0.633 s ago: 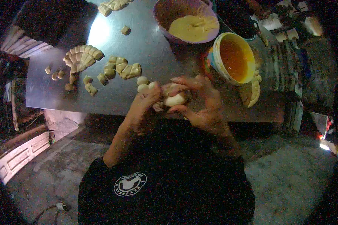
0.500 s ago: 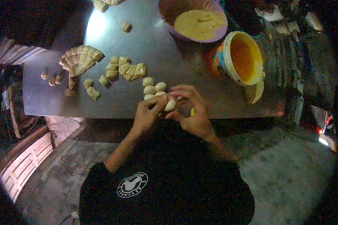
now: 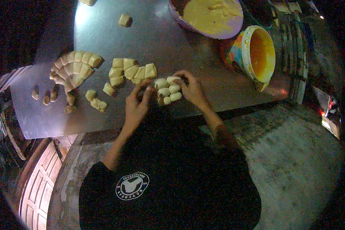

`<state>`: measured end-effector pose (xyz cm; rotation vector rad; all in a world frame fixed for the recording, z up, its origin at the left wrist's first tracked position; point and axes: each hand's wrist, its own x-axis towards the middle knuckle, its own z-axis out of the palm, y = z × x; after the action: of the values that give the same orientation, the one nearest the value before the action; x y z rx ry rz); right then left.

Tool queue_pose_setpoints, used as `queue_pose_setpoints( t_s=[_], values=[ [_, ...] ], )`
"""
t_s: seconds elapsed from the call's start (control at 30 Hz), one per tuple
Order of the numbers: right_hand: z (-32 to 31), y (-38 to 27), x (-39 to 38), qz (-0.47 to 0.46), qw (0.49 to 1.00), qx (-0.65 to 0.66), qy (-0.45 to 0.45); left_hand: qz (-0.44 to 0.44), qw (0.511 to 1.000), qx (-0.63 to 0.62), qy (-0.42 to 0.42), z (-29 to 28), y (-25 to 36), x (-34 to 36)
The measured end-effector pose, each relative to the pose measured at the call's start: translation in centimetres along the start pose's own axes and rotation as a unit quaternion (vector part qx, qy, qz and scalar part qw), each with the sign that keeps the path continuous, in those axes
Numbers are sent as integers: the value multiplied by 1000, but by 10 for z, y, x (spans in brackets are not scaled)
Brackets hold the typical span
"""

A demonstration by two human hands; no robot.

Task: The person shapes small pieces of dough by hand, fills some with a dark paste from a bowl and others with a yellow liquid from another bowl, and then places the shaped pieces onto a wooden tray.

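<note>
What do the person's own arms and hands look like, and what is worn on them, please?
The left hand and right hand are bare, with no gloves. Both forearms are uncovered up to the dark sleeves of a black top, which carries a white oval emblem. The right sleeve's edge is lost in shadow.

The camera I'm watching rides on the person's head, the left one of a pair, above the near edge of the metal table (image 3: 172, 53); it looks steeply down and across the table; it is near enough for left hand (image 3: 137, 102) and right hand (image 3: 191, 88) to show whole; its fisheye reaches past the table's near edge to the floor (image 3: 295, 172).
</note>
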<state>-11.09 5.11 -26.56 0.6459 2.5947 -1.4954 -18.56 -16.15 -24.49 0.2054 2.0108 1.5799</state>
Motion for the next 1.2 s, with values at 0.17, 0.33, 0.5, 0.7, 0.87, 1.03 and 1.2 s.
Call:
queue_pose_setpoints(
  t_s=[0.17,0.33,0.5,0.7,0.87,1.03,1.2],
  values=[
    [3,-12,-1,-212,924,-297,111,-90,996,-3,17,-26,-2,-12],
    [38,-71,18,-279,950,-136,-11,-52,994,-47,80,-40,-12,-43],
    [138,-108,51,-429,874,-218,-73,13,961,10,277,-41,-49,-73],
    [153,-101,30,-420,900,16,-110,4,906,-54,420,-41,-37,-99],
    [36,-102,-52,-167,912,302,-223,54,915,-51,397,21,23,-104],
    [-68,-73,-93,-145,908,380,-101,203,927,-60,309,118,95,-96],
    [-136,-42,-117,-145,901,408,42,373,883,-71,277,188,118,-75]
  ],
)
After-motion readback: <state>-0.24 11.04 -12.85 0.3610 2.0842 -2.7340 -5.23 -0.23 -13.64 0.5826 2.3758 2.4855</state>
